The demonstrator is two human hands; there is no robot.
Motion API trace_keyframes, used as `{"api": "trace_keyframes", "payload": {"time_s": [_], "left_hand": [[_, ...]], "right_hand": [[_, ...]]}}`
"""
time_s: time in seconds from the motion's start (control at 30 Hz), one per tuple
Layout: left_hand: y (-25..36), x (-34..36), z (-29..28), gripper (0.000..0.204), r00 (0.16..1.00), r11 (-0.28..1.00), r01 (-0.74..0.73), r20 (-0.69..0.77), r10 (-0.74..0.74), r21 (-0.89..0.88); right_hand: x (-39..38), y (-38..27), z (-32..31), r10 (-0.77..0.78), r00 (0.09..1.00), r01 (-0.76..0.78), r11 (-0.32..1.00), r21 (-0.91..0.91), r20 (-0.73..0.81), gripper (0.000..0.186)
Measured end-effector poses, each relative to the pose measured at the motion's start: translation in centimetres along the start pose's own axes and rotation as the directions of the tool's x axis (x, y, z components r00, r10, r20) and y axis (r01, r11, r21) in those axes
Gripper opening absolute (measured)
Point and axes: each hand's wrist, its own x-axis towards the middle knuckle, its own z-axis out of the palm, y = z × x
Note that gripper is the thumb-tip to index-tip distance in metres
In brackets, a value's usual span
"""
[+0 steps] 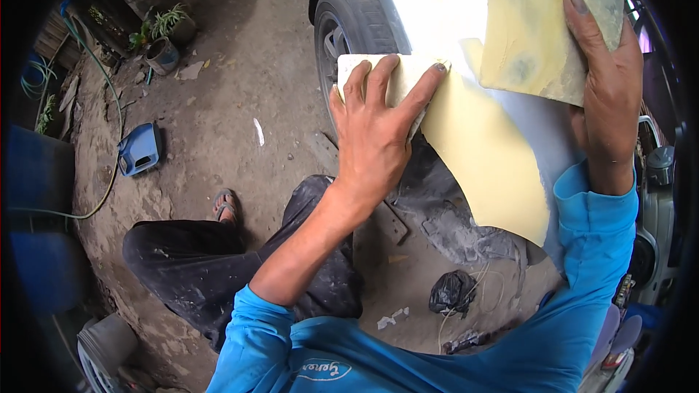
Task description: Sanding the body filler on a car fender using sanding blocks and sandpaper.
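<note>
My left hand rests with bent, spread fingers over a pale cream, flat block, held against the car's body panel beside the tyre. Below and right of it is a broad patch of yellow filler over grey primer on that panel. My right hand grips a flat, greyish board smeared with yellow and a dark spot, held at the upper right in front of the white bodywork. The car's tyre shows above the block.
A blue plastic tray, green hose, potted plants and blue drums stand at the left. Grey cloth and a black plastic bag lie below the panel. My bent legs and a bucket are low at left.
</note>
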Motion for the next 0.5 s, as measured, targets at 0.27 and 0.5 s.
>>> {"api": "trace_keyframes", "payload": {"time_s": [0.27, 0.5], "left_hand": [[1.9, -3.4, 2.5, 0.064, 1.000, 0.999, 0.016, -0.023, -0.017, -0.050], [4.1, -6.8, 5.3, 0.067, 0.983, 0.978, 0.078, -0.149, -0.108, -0.192]], "right_hand": [[-0.1, 1.0, -2.2, -0.398, 0.889, 0.457, 0.743, -0.488, 0.227, 0.038], [-0.5, 1.2, -1.8, -0.262, 0.960, 0.280, 0.919, -0.278, 0.101, 0.038]]}}
